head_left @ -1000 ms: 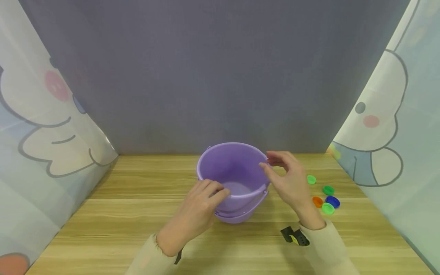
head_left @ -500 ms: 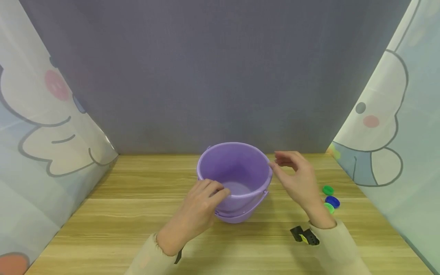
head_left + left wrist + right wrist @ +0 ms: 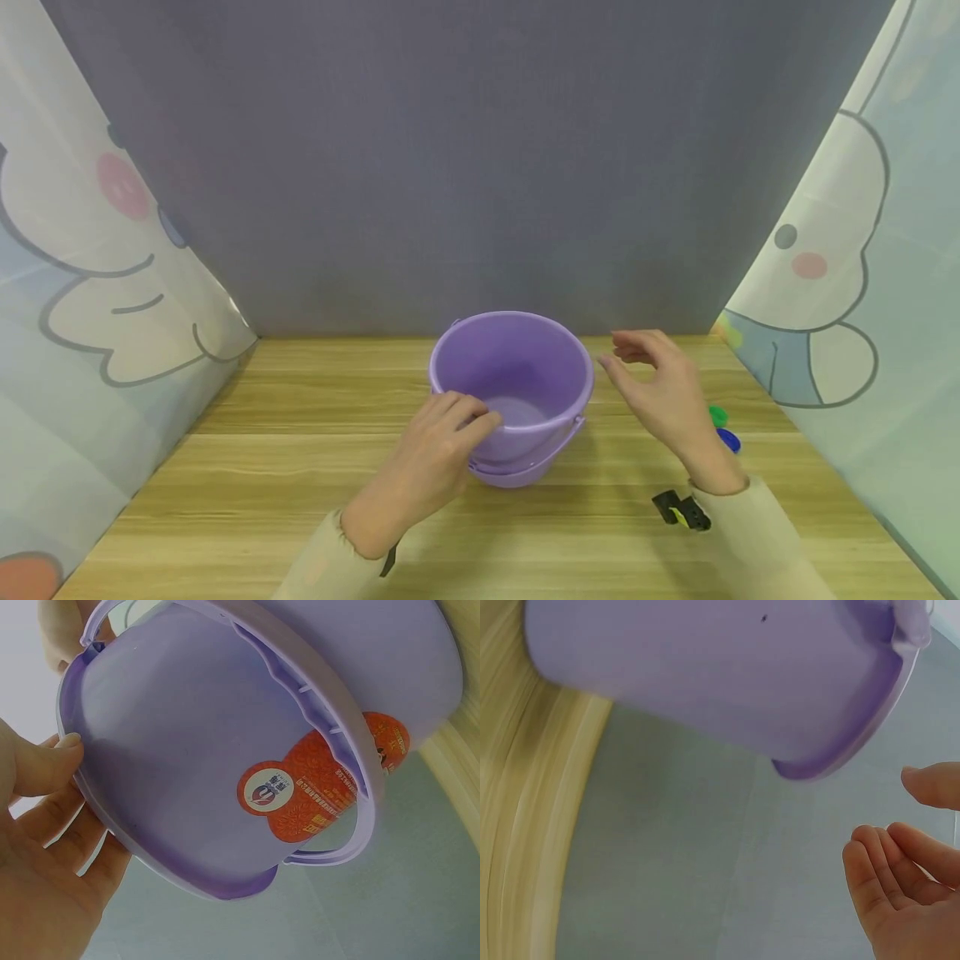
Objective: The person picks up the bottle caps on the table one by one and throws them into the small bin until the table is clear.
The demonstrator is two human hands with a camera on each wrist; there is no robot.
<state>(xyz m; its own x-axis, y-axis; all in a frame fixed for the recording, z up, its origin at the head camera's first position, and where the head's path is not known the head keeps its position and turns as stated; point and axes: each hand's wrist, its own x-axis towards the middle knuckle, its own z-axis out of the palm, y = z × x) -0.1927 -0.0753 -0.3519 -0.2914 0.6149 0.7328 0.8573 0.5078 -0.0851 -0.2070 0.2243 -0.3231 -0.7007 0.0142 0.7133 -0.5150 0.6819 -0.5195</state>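
Note:
A purple bucket (image 3: 517, 350) stands upright on the wooden table, its inside facing up. My left hand (image 3: 438, 450) grips the near left part of the rim, with thumb and fingers on either side of it in the left wrist view. The bucket's handle (image 3: 330, 712) hangs down over the near side, across a red label (image 3: 300, 802). To the right of the bucket my right hand (image 3: 663, 396) is held in the air, apart from the rim. Its fingers are loosely bent and hold nothing, as the right wrist view also shows.
Right of the right hand, a green plastic cap (image 3: 717, 416) and a blue plastic cap (image 3: 729, 441) lie on the table (image 3: 300, 467), partly covered by the wrist. A dark grey panel (image 3: 480, 167) rises behind, with cartoon-printed sheets on both sides.
My right hand has moved right, away from the bucket's rim, and now hides several of the caps. The left hand and the bucket have stayed in place.

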